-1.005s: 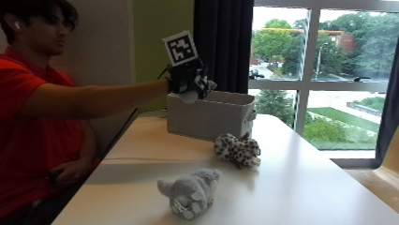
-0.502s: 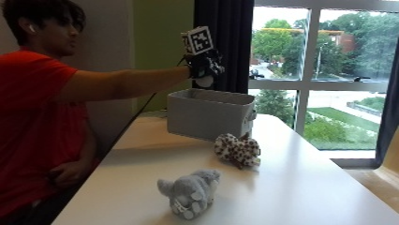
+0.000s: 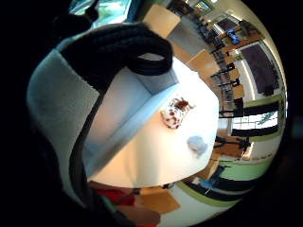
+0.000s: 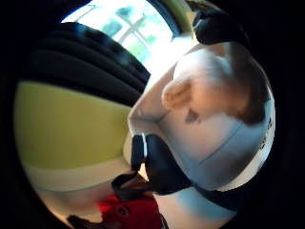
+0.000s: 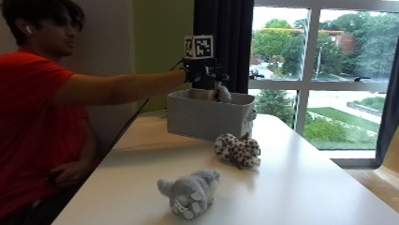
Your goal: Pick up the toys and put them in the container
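My gloved right hand (image 5: 201,71) is held out over the open grey fabric container (image 5: 205,117) at the back of the table. A small pale plush toy (image 5: 220,93) hangs from its fingers, its lower end level with the container's rim. The thumb side palm view shows that toy (image 4: 205,90) close to the palm, above the container's inside (image 4: 228,143). A brown-spotted plush toy (image 5: 238,149) lies on the table just in front of the container. A grey plush elephant (image 5: 189,190) lies nearer the front edge. Both, spotted toy (image 3: 176,112) and elephant (image 3: 198,144), show beyond the container (image 3: 128,109).
The white table (image 5: 299,187) runs from the wall toward the camera. A large window and a dark curtain (image 5: 227,42) stand behind the container. The person's bare hand rests in their lap (image 5: 65,173), off the table.
My hand has risen from the container's near side to above its opening. The pale toy now hangs lower, at the rim. The two toys on the table lie where they were.
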`<state>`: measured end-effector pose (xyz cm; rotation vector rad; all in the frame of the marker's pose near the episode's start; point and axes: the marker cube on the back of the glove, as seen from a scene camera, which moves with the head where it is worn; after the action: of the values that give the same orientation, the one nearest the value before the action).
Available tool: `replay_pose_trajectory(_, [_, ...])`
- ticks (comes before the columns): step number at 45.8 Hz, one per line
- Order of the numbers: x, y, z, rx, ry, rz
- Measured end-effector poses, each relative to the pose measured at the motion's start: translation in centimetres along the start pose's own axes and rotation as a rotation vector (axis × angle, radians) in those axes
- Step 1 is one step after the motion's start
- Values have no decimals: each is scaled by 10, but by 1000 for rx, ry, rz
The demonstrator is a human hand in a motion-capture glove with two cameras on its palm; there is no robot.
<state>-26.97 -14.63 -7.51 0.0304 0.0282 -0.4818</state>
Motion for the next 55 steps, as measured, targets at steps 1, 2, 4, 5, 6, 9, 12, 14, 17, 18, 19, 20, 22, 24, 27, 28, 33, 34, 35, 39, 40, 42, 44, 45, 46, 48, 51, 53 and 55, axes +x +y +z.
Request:
replay_pose_trajectory(1, [2, 2, 0, 3, 1, 0])
replay_pose_trajectory(2, [3, 3, 1, 7, 0, 4])
replay_pose_trajectory(4, [8, 7, 1, 14, -4, 13])
replay_pose_trajectory(5, [12, 9, 1, 16, -7, 16])
replay_pose_trajectory(6, [18, 12, 1, 16, -9, 17])
replay_pose_trajectory(9, [38, 22, -1, 18, -7, 30])
replay_pose_trajectory(12, [62, 32, -4, 29, -2, 56])
replay_pose_trajectory(14, [79, 40, -6, 36, 1, 86])
replay_pose_trajectory(17, [110, 55, -7, 45, 4, 125])
replay_pose_trajectory(18, [120, 60, -7, 48, 4, 142])
replay_pose_trajectory(19, [129, 64, -7, 51, 5, 164])
replay_pose_trajectory(20, [137, 68, -6, 52, 8, 189])
replay_pose_trajectory(22, [154, 78, -5, 50, 22, 227])
replay_pose_trajectory(24, [173, 90, -4, 51, 34, 242])
replay_pose_trajectory(27, [203, 109, 0, 48, 57, 258])
replay_pose_trajectory(28, [214, 115, 2, 42, 70, 274])
replay_pose_trajectory(33, [271, 147, 17, 1, 135, 426])
replay_pose_trajectory(34, [279, 152, 19, -3, 137, 457])
replay_pose_trajectory(35, [287, 156, 22, -6, 140, 486])
replay_pose_trajectory(39, [314, 173, 31, -24, 163, 551])
replay_pose_trajectory(40, [322, 179, 35, -31, 161, 565])
replay_pose_trajectory(42, [337, 189, 42, -47, 142, 602])
replay_pose_trajectory(44, [348, 197, 48, -65, 125, 633])
replay_pose_trajectory(45, [353, 201, 52, -76, 119, 646])
replay_pose_trajectory(46, [358, 205, 56, -87, 113, 657])
replay_pose_trajectory(48, [367, 213, 64, -108, 102, 673])
replay_pose_trajectory(51, [381, 223, 77, -137, 105, 695])
replay_pose_trajectory(53, [388, 228, 84, -154, 111, 697])
replay_pose_trajectory(55, [393, 232, 90, -160, 122, 683])
